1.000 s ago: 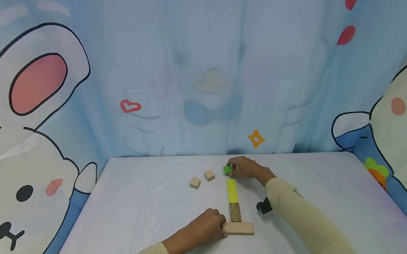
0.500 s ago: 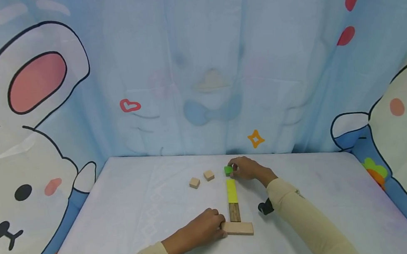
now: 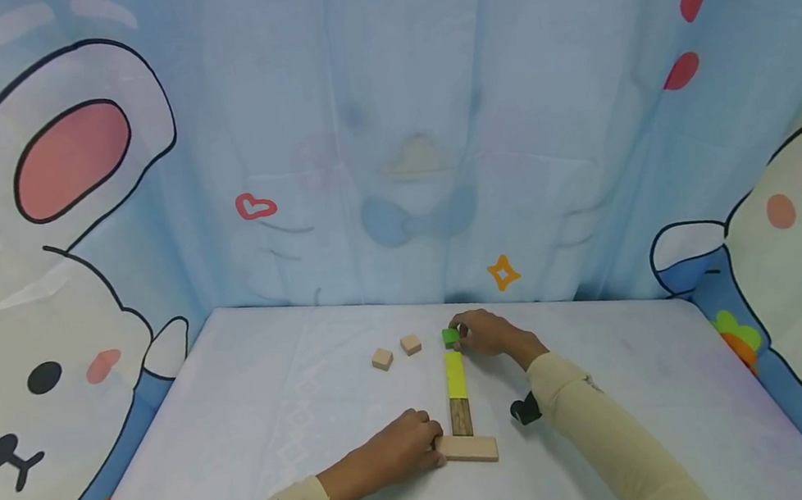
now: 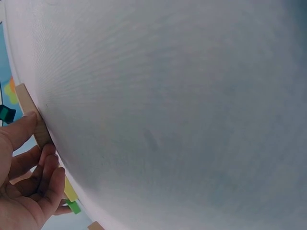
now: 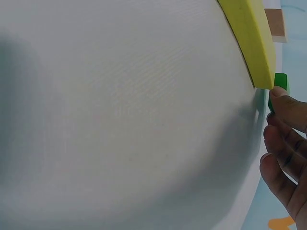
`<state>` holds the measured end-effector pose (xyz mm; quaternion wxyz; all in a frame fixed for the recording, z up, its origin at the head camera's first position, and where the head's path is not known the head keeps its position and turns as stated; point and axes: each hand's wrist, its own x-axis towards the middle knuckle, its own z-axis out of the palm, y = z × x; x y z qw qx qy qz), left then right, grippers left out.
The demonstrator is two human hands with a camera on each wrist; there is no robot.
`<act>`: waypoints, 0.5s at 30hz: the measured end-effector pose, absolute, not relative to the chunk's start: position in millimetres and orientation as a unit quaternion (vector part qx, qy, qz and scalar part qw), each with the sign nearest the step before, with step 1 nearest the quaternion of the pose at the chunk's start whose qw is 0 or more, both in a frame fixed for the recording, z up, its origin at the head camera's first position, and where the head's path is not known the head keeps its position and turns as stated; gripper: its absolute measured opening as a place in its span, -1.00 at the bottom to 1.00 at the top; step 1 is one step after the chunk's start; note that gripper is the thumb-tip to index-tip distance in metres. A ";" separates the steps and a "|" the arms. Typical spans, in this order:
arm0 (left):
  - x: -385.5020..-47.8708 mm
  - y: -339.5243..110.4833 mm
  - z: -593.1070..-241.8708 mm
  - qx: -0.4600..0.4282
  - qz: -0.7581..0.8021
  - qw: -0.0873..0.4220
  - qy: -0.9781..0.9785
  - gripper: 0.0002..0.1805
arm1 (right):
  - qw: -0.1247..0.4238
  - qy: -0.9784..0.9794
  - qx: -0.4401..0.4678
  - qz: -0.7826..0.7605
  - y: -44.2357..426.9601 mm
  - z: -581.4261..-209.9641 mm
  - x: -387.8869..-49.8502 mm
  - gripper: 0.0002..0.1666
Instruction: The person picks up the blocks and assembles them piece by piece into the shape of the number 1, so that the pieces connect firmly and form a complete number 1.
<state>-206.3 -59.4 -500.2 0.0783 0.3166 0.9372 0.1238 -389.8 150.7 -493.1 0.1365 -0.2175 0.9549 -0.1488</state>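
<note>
My right hand (image 3: pixel 486 332) pinches a small green cube (image 3: pixel 450 338) just beyond the far end of a yellow block (image 3: pixel 456 375). A narrow gap seems to separate cube and block; in the right wrist view the green cube (image 5: pixel 281 82) shows past the yellow block's end. Toward me, a brown streaked block (image 3: pixel 460 417) continues the line from the yellow one. Across its near end lies a flat plain wooden block (image 3: pixel 470 448), forming an upside-down T. My left hand (image 3: pixel 404 447) holds that plain block (image 4: pixel 42 132) by its left end, thumb and fingers on opposite edges.
Two plain wooden cubes, a nearer one (image 3: pixel 382 358) and a farther one (image 3: pixel 411 344), lie left of the green cube. The white-covered table (image 3: pixel 254 399) ends at a blue printed curtain (image 3: pixel 327 250). A dark wrist camera (image 3: pixel 526 409) sits under the right sleeve.
The green cube has shifted slightly right and a little nearer the yellow block in my right hand's grip. My left hand still holds the plain block in place.
</note>
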 end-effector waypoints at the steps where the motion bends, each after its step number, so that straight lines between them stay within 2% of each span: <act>1: -206.3 -59.2 -500.1 0.316 0.123 0.079 0.937 -0.67 | 0.138 0.956 -0.215 -0.148 151.3 -493.3 -389.5 -0.54; 15: -206.1 -59.0 -501.3 0.323 0.115 0.068 0.937 -0.67 | 0.137 0.955 -0.214 -0.154 160.6 -488.0 -381.7 -0.58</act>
